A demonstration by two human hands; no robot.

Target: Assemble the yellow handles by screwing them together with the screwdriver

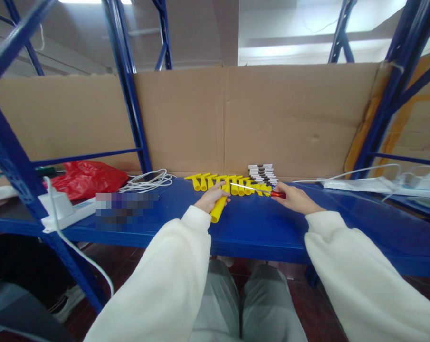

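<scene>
In my left hand [212,196] is a yellow tube-shaped part [219,210], its wide round end pointing down toward me. My right hand [296,198] grips a screwdriver [278,194] by its red handle. The thin metal shaft reaches left, and its tip is at the upper end of the yellow part; whether it touches cannot be made out. Behind my hands, several more yellow parts [203,182] of the same kind lie in a row. At the right end of that row is a stack of small white packets with dark marks [261,171].
The blue shelf top [257,232] is backed by cardboard [272,118]. On the left lie a red plastic bag [90,179], a coiled white cable [152,179] and a power strip with plug [63,213]. Blue posts [127,90] rise either side; a white strip [360,184] with cables lies right.
</scene>
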